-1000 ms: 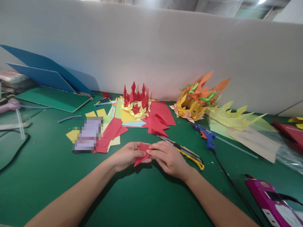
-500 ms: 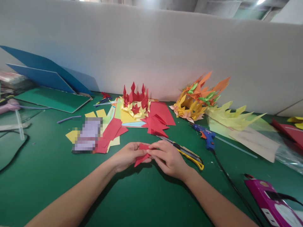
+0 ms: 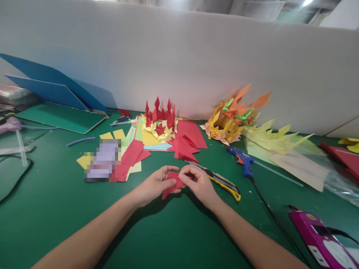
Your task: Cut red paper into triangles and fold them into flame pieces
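Between my hands is a small folded piece of red paper (image 3: pixel 168 189), held just above the green table. My left hand (image 3: pixel 153 186) pinches its left part, thumb on top and fingers beneath. My right hand (image 3: pixel 198 185) grips its right end between thumb and fingertips, hiding that end. Right beside my right hand lies a yellow-handled utility knife (image 3: pixel 224 184) with its blade out. Loose red paper pieces (image 3: pixel 185 147) lie just beyond my hands.
A red and yellow paper crown (image 3: pixel 160 125) stands at the back on coloured sheets. An orange and yellow paper crown (image 3: pixel 224 127) is further right. A blue glue gun (image 3: pixel 244 160) trails its cord to a magenta power strip (image 3: pixel 314 231). Blue boards (image 3: pixel 50 91) lean at left.
My right hand has turned, and its thumb and fingertips now pinch the red paper's right end. More of the paper shows between my hands.
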`<state>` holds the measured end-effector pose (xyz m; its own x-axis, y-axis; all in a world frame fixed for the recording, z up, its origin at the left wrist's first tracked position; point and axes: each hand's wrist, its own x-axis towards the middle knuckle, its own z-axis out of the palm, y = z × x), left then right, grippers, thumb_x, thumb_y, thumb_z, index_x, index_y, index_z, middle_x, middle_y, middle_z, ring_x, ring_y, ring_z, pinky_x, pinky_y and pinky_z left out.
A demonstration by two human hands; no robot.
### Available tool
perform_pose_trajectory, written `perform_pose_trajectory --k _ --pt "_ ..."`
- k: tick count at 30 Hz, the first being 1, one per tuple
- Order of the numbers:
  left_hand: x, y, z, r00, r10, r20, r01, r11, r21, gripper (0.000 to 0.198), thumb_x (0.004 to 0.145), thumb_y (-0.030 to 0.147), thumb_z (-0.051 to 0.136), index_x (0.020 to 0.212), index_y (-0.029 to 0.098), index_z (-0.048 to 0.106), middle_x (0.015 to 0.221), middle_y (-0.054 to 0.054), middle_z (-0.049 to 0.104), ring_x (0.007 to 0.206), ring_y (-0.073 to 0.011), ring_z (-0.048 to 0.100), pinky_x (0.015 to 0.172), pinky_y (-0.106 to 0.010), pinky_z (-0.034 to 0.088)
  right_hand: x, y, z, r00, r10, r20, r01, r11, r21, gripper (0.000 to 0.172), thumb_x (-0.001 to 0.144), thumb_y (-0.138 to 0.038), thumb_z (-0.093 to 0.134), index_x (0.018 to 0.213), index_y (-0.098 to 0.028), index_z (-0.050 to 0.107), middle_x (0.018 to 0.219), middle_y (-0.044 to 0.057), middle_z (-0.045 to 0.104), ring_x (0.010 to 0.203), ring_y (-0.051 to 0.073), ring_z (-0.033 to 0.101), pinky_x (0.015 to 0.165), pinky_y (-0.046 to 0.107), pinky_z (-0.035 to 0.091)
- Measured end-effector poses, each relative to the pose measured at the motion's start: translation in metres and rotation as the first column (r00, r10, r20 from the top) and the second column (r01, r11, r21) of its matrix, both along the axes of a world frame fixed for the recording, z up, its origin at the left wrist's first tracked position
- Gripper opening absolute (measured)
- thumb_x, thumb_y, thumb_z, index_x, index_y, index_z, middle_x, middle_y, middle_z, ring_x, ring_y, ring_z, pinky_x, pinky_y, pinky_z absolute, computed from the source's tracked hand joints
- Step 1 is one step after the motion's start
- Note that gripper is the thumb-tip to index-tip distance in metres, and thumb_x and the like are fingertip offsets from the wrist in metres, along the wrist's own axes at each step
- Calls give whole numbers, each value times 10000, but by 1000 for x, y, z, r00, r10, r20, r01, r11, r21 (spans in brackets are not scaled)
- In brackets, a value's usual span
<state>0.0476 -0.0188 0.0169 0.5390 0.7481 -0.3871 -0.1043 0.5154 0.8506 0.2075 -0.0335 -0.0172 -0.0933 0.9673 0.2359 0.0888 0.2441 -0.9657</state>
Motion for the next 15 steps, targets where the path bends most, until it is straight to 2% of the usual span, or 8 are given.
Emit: perform_pose_trajectory --k 3,6,10,13,15 --pt "0 0 -1 999 6 33 -4 999 -53 379 702 131 710 1029 148 519 842 -39 680 693 -121 657 795 -320 509 0 0 2 1000 10 -15 -10 1000 -9 184 754 -330 595 652 -186 543 679 -17 519 519 100 514 473 235 479" --pt "0 1 -3 1000 -14 12 15 999 -35 318 700 156 707 978 145 553 817 -40 671 724 -134 649 775 -313 498 1 0 2 998 -20 54 17 998 63 176 765 -298 586 635 -187 549 666 -6 537 565 121 530 503 246 471" --pt "-1 2 -4 981 -49 -186 82 982 170 301 699 240 695 957 145 572 733 -4 649 649 -116 590 651 -243 442 3 0 3 978 -90 188 53 980 191 158 775 -247 580 631 -185 561 663 9 572 649 149 550 633 288 469" --pt "-2 2 -6 951 -33 -307 146 925 352 270 710 311 670 910 156 577 703 13 622 621 -117 541 596 -229 397 4 -2 5 959 -97 265 43 978 202 157 780 -234 574 632 -184 564 639 6 569 639 151 545 625 283 455" --pt "-3 3 -8 927 24 -374 165 870 464 226 713 350 651 826 163 592 710 8 608 633 -127 524 593 -232 385 4 -3 6 954 -92 286 40 982 183 157 782 -238 576 635 -184 570 630 5 568 622 149 541 607 276 449"
